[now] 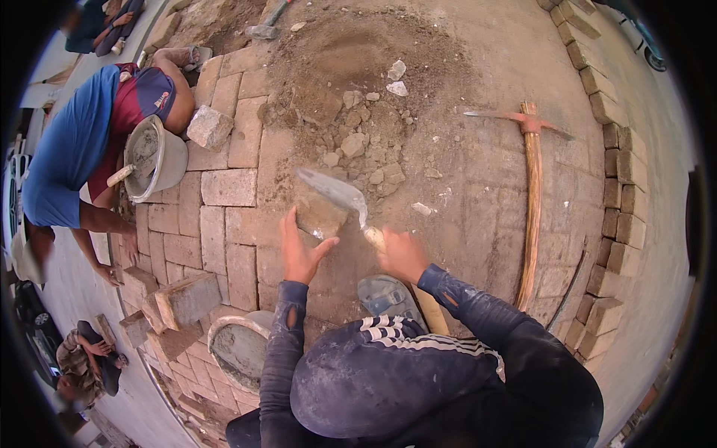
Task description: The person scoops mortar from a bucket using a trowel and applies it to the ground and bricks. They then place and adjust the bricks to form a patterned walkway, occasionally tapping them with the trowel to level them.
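Observation:
My left hand [299, 250] grips the near side of a paver [320, 216], thumb and fingers spread around its edges. The paver lies at the border between laid bricks and loose soil, with a pale patch at its near edge. In my right hand [403, 257] is the wooden handle of a trowel [332, 188]. Its metal blade points to the far left, just over the far side of the paver. Beyond them lies broken rubble [355, 144] on brown dirt.
A pickaxe [531, 201] lies at right, before a row of stacked bricks [631, 190]. A mortar bucket [243, 347] stands by my left forearm; another bucket [172, 164] sits beside a bending co-worker [75, 149]. Loose pavers [187, 300] are piled at left. A hammer [263, 31] lies far off.

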Action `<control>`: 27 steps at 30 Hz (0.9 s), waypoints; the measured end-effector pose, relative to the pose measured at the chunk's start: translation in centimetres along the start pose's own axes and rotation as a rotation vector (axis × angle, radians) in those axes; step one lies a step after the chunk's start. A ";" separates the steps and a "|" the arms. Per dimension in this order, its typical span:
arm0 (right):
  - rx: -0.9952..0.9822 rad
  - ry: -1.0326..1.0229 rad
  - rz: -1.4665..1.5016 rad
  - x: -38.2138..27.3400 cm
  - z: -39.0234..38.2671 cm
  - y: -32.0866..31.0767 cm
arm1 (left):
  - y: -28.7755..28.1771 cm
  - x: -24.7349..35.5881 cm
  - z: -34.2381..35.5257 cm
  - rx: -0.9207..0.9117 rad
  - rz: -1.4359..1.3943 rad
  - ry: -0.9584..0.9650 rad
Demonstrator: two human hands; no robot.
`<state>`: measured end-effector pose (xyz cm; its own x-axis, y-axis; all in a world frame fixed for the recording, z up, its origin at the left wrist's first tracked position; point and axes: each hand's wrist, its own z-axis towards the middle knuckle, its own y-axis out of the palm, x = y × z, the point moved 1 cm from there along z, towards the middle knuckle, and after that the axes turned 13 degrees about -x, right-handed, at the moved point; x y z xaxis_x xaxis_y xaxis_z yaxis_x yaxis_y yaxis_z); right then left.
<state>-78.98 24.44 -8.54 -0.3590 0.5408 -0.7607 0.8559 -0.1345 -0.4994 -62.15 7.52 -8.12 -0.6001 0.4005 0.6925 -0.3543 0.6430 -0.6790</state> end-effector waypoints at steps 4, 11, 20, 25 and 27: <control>-0.140 -0.002 -0.148 0.0 2.0 -1.5 | -0.6 -0.8 0.4 0.023 0.018 0.000; -0.187 0.072 -0.203 1.6 1.4 1.1 | 0.1 -0.3 0.2 -0.021 0.021 -0.002; -0.176 0.036 -0.268 1.1 1.7 1.7 | -0.1 -0.3 -0.1 0.006 0.047 0.012; -0.034 -0.009 -0.140 -0.1 1.5 1.0 | 0.0 -0.8 0.3 0.032 0.024 -0.008; -0.063 0.001 -0.202 1.5 0.7 1.6 | 0.3 -0.5 -0.2 0.003 0.018 -0.015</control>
<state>-78.43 24.45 -10.77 -0.5250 0.5521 -0.6477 0.7885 0.0291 -0.6143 -61.85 7.64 -8.67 -0.6173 0.4023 0.6761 -0.3452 0.6337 -0.6923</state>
